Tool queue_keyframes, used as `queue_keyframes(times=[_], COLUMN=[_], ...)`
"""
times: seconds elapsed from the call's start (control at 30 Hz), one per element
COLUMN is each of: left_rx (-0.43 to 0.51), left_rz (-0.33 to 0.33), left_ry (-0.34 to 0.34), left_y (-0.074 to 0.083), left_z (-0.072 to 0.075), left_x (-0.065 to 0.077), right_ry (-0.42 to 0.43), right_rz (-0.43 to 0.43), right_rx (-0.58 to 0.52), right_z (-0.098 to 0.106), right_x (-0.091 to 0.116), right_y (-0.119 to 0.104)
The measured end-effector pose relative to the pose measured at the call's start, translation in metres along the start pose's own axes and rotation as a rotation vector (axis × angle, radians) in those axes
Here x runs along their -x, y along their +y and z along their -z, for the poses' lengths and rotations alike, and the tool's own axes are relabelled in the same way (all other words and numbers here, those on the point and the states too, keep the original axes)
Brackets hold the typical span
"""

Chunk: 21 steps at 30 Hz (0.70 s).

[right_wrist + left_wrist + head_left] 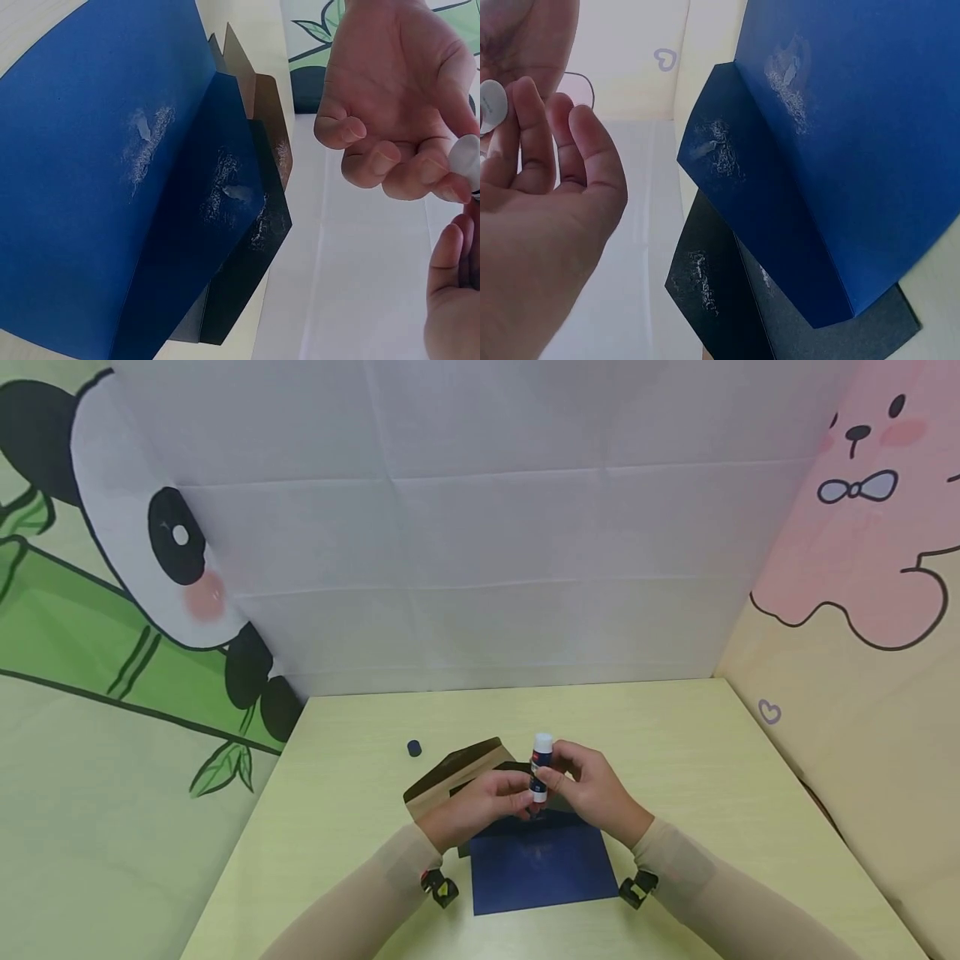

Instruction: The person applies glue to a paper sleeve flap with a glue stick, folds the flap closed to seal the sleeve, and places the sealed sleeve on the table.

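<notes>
A glue stick (542, 760) with a dark blue label and white ends stands roughly upright between my hands. My right hand (596, 785) grips its barrel. With thumb and fingers my left hand (480, 802) pinches the white lower end (466, 157). Below them lies an open blue envelope (542, 870), flap away from me, with whitish glue smears on flap and body. Partly under it is a dark envelope (701, 281), also smeared with glue on its flap. A brown envelope (450, 777) lies beneath, mostly covered; its flap carries a smear in the right wrist view.
A small dark blue cap (414, 748) rests on the pale table (345, 827), behind and left of the envelopes. White cloth (480, 543) hangs along the back edge. Printed panels with a panda (127, 527) and a pink bear (862, 543) stand at the sides.
</notes>
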<state>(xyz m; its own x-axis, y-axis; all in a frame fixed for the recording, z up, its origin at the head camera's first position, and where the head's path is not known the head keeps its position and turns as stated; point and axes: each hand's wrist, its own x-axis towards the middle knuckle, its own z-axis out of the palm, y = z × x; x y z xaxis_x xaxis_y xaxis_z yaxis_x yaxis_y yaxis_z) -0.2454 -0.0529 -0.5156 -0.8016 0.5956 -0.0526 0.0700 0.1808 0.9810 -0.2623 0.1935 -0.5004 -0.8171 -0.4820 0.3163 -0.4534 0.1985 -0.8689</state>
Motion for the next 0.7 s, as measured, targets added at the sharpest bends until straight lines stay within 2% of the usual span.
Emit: queue_keyframes(times=[0.2,0.37,0.7], left_rx=[-0.044,-0.047,-0.048], left_rz=[0.025,0.020,0.017], left_ry=[0.060,0.101,0.148], left_y=[0.0005,0.0021,0.0035], left_z=[-0.0025,-0.0049,-0.0085], left_x=[0.0005,0.0016,0.0021], right_ry=[-0.001,-0.002,-0.002], right_rz=[0.002,0.005,0.016], right_rx=[-0.018,-0.019,0.003], right_z=[-0.0015,-0.0014,-0.0018], right_x=[0.0002,0.0005,0.0011], right_y=[0.0007,0.0006,-0.0003])
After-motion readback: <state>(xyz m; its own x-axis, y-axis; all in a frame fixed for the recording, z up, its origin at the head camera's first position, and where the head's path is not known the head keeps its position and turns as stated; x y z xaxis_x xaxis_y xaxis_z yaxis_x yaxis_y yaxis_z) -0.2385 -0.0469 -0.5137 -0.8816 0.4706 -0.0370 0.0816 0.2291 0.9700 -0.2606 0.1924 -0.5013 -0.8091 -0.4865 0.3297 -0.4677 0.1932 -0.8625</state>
